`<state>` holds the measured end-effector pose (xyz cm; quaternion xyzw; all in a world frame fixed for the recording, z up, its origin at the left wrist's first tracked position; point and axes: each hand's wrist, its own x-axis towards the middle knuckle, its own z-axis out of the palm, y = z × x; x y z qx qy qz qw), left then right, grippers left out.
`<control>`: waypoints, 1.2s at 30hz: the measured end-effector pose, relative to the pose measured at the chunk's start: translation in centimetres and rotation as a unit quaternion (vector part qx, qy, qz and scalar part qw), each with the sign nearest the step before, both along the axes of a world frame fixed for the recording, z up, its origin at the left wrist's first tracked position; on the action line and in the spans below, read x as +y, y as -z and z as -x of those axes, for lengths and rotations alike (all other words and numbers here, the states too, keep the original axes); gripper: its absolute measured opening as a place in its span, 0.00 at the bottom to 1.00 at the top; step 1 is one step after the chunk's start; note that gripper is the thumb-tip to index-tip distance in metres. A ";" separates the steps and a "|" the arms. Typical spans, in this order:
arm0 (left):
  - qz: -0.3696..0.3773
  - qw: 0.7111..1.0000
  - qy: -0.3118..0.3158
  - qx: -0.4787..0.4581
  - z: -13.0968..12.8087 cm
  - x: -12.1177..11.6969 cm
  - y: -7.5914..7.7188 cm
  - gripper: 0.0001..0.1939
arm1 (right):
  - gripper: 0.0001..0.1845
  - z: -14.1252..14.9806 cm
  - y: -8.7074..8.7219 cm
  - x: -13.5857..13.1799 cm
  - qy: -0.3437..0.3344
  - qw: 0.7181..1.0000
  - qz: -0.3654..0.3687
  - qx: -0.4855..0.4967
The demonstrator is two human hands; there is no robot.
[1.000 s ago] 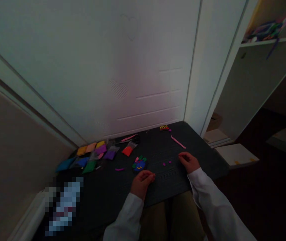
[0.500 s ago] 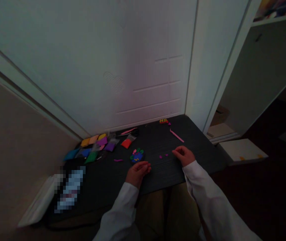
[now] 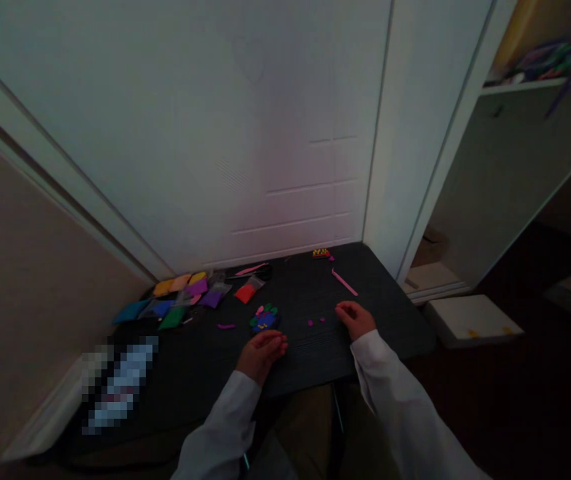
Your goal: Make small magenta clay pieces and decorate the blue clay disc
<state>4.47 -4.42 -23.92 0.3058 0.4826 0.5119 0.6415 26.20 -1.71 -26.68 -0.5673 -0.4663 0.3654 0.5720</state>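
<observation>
"Since the blue piece (image 3: 265, 324) sits so near the left hand (image 3: 261, 353), are they touching?"

"I can't tell. It lies flat on the dark table (image 3: 290, 367), and the hand is just this side of it, overlapping its near edge from where we look."

"What's on it?"

"Green and pink shapes around the far rim, and small yellow marks on the blue."

"And the hand itself?"

"Fingers curled, thumb close to the fingertips, so the gap is narrow. Whether something small is pinched there, I can't tell."

"The right hand (image 3: 356, 322)?"

"Much the same: thumb and forefinger nearly together, pointing inward. I can't tell if it holds anything either. Two purple bits (image 3: 310, 323) lie just beside its fingertips, between the hands."

"Any more purple?"

"A thin strip (image 3: 226, 327), left of the blue piece and apart from it."

"Further out?"

"Beyond the right hand, a slim pink tool (image 3: 345, 283) lies at a slant. Behind that, by the wall panel (image 3: 190, 133), there's a red block (image 3: 321, 253) with yellow dots, and a purple lump (image 3: 331, 259) at its corner."

"The left end?"

"Packets in a cluster: orange (image 3: 163, 288), green (image 3: 172, 319), purple (image 3: 211, 298) and others, with a red one (image 3: 246, 292) nearer the blue piece. A pixelated patch hides something at the near left."

"Off the table?"

"A white box (image 3: 473, 317) to the right, lower down, and a shelf (image 3: 540, 85) of blurred, colourful things above."
</observation>
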 end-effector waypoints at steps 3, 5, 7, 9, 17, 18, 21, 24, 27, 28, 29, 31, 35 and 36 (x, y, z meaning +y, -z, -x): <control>0.003 1.000 0.005 -0.003 0.1 0.1 0.1 0.12 | 0.17 -0.1 0.0 0.0 0.009 1.000 -0.004 -0.019; 0.008 1.000 0.011 -0.009 0.2 0.2 0.2 0.12 | 0.17 -0.1 0.0 0.0 0.021 0.999 0.000 -0.031; 0.009 1.000 0.019 -0.020 0.3 0.3 0.2 0.13 | 0.17 0.0 0.1 0.0 0.034 0.998 0.009 -0.051; 0.010 0.999 0.024 -0.029 0.3 0.4 0.2 0.13 | 0.17 0.1 0.2 0.0 0.047 0.996 0.019 -0.079; 0.033 0.998 0.014 -0.044 0.3 0.6 0.7 0.14 | 0.19 0.6 -1.3 -0.7 0.032 0.991 0.021 -0.127; 0.038 0.998 0.008 -0.042 0.4 0.6 0.9 0.15 | 0.21 0.7 -1.4 -0.8 0.037 0.988 0.027 -0.145; 0.034 0.998 0.013 -0.045 0.5 0.7 1.4 0.14 | 0.20 1.1 -1.2 -0.9 0.046 0.982 0.040 -0.179; 0.012 0.998 0.041 -0.049 0.5 0.5 1.8 0.13 | 0.16 1.2 -0.7 -0.8 0.020 0.980 0.046 -0.191; -0.012 0.997 0.074 -0.032 0.6 0.3 1.8 0.11 | 0.15 1.1 -0.6 -0.8 -0.011 0.982 0.037 -0.186; -0.017 0.996 0.080 -0.024 0.6 0.3 1.7 0.10 | 0.15 1.0 -0.6 -0.9 -0.016 0.981 0.032 -0.188; -0.023 0.996 0.084 -0.017 0.6 0.2 1.7 0.10 | 0.16 0.9 -0.7 -0.9 -0.011 0.982 0.027 -0.188; -0.024 0.996 0.083 -0.007 0.6 0.2 1.6 0.09 | 0.17 0.7 -0.6 -1.0 -0.001 0.981 0.040 -0.188; -0.016 0.994 0.110 -0.014 0.7 0.2 1.8 0.09 | 0.16 0.5 0.1 -0.8 0.062 0.978 0.046 -0.191; -0.018 0.994 0.104 -0.020 0.8 0.2 1.9 0.08 | 0.16 0.4 0.4 -0.7 0.075 0.978 0.050 -0.187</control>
